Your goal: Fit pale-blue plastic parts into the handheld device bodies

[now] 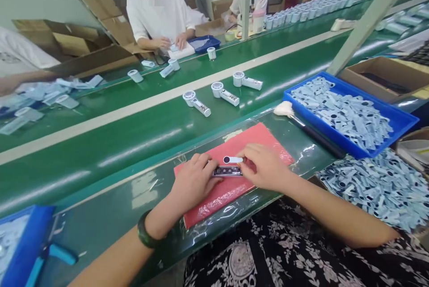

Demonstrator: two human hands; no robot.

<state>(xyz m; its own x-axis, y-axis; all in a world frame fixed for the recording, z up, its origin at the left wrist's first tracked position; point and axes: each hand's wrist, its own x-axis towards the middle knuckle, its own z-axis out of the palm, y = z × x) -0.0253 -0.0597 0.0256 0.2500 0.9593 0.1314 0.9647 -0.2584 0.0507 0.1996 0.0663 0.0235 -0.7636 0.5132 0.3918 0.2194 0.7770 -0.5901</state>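
Working over a red pad [231, 188] on the green worktop [114, 220] in the head view, the left hand [196, 177], back upward, holds the left end of a dark-faced part [231, 171] in curled fingers, while the right hand [263, 166], reaching inward, pinches a pale strip [236, 160] with a dark oval [227, 160] just beside that part. The part's pale marks [225, 170] are too small to read.
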